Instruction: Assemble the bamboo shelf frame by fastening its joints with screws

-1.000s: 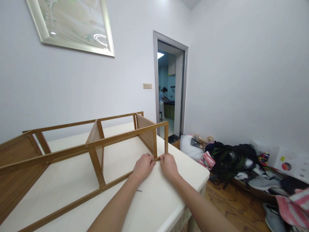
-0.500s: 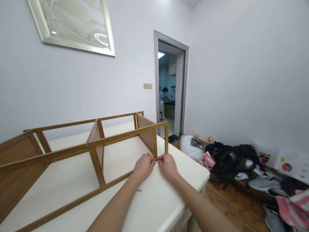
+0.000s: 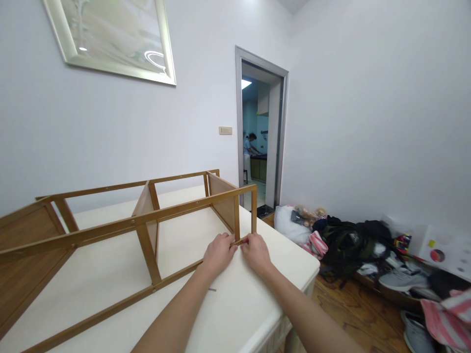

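Note:
A brown wooden shelf frame (image 3: 172, 210) lies on its side on the white table (image 3: 239, 304), its panels standing upright between the rails. My left hand (image 3: 220, 252) is closed around the near lower rail, close to the frame's right end. Just right of it, my right hand (image 3: 256, 251) grips the same rail at the corner, beside the end post (image 3: 253, 211). The thumbs are a small gap apart, and the fingertips are partly hidden behind the rail. A small thin grey metal piece (image 3: 212, 289) rests on the table by my left forearm.
Beyond the table's right edge, a backpack (image 3: 353, 245), a white sack (image 3: 289, 223), grey shoes (image 3: 403, 278) and striped cloth (image 3: 449, 318) are piled on the wooden floor (image 3: 342, 314). Through the doorway (image 3: 239, 122), a person (image 3: 249, 147) stands at a counter. A framed picture (image 3: 121, 73) hangs above.

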Motion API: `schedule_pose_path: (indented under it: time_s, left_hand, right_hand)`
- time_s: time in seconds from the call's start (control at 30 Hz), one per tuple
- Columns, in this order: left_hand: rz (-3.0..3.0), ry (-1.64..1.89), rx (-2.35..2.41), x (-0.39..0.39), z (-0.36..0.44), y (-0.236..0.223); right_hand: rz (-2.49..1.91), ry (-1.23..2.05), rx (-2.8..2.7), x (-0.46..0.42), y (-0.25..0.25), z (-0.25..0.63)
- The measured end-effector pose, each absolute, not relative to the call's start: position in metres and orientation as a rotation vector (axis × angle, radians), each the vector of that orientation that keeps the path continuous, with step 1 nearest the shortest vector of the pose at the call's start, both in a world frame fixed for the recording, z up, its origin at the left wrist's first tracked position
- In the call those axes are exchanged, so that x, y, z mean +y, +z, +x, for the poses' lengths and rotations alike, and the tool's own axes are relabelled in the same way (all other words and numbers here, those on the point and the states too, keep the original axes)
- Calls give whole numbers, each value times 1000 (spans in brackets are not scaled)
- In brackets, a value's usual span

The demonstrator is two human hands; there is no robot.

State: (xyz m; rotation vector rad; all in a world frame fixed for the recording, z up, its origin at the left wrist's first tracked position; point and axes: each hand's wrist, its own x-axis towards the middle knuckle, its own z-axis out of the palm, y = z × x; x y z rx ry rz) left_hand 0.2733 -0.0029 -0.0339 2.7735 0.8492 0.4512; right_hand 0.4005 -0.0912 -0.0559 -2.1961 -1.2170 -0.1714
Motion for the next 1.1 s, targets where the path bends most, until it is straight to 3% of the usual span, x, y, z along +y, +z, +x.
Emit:
schedule_pose_path:
  time_s: [1.1]
  left_hand:
    - [2772, 449, 840, -2, 274, -34]
  right_hand:
    - [-2279, -193, -1277, -92, -49, 395]
